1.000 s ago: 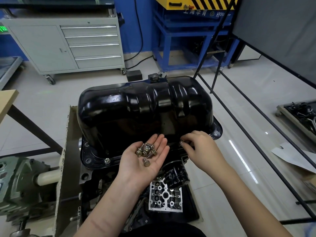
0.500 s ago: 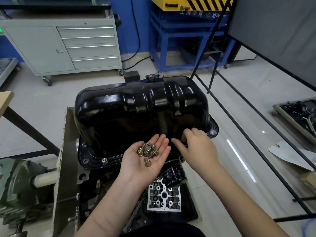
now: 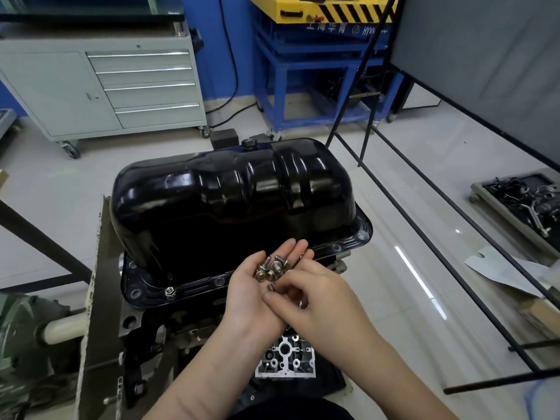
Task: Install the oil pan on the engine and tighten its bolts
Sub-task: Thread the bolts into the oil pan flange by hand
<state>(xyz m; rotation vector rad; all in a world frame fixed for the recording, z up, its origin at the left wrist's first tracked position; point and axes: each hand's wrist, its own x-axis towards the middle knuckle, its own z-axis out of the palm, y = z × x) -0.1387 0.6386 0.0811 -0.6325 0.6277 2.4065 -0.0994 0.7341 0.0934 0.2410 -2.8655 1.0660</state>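
Right hand (image 3: 315, 301) moved from oil pan (image 3: 230, 201) flange to bolts (image 3: 271, 269) cupped in left hand (image 3: 257, 295).

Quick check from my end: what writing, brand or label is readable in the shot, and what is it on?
"HYVN": white letters, partly readable and cut off by a black bar, on the blue frame under the yellow striped machine.
White characters left of that: too blurred to read.
Oil pan, bolts, grey drawer cabinet: no text visible.
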